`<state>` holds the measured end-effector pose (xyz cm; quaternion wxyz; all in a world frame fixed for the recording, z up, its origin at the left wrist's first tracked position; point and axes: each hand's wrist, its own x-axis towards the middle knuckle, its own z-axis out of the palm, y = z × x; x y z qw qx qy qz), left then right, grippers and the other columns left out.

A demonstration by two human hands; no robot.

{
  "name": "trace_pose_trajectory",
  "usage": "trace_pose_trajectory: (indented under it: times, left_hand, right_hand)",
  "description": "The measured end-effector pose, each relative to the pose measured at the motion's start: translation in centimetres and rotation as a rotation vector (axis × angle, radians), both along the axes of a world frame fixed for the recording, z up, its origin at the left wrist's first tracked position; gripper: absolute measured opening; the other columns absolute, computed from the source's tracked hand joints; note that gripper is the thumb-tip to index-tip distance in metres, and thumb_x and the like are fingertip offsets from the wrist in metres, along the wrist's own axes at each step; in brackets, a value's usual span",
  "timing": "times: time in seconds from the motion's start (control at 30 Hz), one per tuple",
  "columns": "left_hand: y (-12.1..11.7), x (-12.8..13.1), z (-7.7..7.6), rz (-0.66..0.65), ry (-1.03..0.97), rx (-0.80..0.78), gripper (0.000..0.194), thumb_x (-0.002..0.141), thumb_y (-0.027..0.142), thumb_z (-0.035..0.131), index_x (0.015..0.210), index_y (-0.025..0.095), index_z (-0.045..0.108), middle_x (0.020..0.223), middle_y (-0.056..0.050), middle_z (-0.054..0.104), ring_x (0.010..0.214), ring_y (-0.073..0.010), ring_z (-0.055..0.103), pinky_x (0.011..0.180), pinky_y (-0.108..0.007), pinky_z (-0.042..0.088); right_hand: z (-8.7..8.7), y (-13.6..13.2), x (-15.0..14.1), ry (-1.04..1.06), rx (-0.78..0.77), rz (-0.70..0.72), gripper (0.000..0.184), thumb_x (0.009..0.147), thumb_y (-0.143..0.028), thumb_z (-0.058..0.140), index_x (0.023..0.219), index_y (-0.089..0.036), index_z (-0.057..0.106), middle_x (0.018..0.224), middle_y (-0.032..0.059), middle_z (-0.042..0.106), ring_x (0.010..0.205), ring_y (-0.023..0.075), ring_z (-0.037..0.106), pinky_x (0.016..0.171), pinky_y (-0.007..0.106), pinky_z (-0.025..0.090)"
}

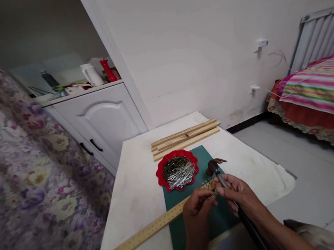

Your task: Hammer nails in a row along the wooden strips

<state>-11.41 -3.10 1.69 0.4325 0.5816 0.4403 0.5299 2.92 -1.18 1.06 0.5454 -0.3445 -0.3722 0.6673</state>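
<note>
My right hand is closed around a claw hammer, its dark head up and its black handle slanting down to the right. Close beside it, my left hand pinches a thin nail, and the fingertips of both hands nearly meet there. Beneath the hands runs a long wooden strip with rows of small dark dots. Several nails stand upright at its far right end. Part of the strip is hidden by my hands. A green mat lies under it.
Behind my left hand, a red scalloped dish holds many dark and silvery nails. Several wooden strips lie at the back of the white table. A floral curtain hangs at left; a bed stands at right.
</note>
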Motion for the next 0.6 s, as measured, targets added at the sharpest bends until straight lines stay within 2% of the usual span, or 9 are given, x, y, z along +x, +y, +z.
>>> trace_pose_trajectory:
  times: [0.2, 0.33, 0.43, 0.6]
  left_hand:
    - [-0.1, -0.2, 0.0, 0.056, 0.014, 0.131, 0.009, 0.079, 0.025, 0.06, 0.076, 0.018, 0.063, 0.074, 0.0, 0.059, 0.071, -0.0132, 0.056, 0.067, -0.024, 0.045]
    - [0.6, -1.4, 0.1, 0.176, 0.153, 0.094, 0.014, 0.081, 0.029, 0.056, 0.074, 0.018, 0.06, 0.074, 0.0, 0.059, 0.071, -0.0136, 0.055, 0.066, -0.023, 0.043]
    - [1.6, -2.5, -0.7, 0.246, 0.297, 0.065, 0.018, 0.081, 0.033, 0.055, 0.075, 0.018, 0.061, 0.073, -0.001, 0.059, 0.069, -0.0146, 0.055, 0.063, -0.023, 0.043]
    - [2.5, -2.8, -2.1, 0.232, 0.481, 0.1, 0.023, 0.082, 0.036, 0.05, 0.073, 0.018, 0.062, 0.074, -0.002, 0.061, 0.069, -0.0163, 0.056, 0.062, -0.025, 0.042]
  right_hand:
    - [0.6, -0.7, -0.6, -0.056, 0.02, -0.048, 0.039, 0.064, -0.038, 0.078, 0.087, -0.017, 0.055, 0.056, -0.0073, 0.059, 0.023, -0.001, 0.035, 0.023, 0.01, 0.028]
    - [1.4, -0.8, -0.3, -0.144, 0.062, -0.072, 0.03, 0.074, -0.041, 0.068, 0.083, -0.017, 0.054, 0.069, -0.0022, 0.065, 0.025, -0.0016, 0.037, 0.024, 0.011, 0.027]
    - [1.7, -0.7, 0.3, -0.184, 0.096, -0.101, 0.025, 0.079, -0.039, 0.063, 0.084, -0.017, 0.054, 0.073, -0.0009, 0.066, 0.027, -0.0012, 0.037, 0.026, 0.012, 0.027]
    - [1.6, -0.7, 0.6, -0.234, 0.112, -0.104, 0.022, 0.08, -0.037, 0.062, 0.084, -0.017, 0.053, 0.071, -0.0017, 0.065, 0.027, -0.0012, 0.037, 0.027, 0.012, 0.026]
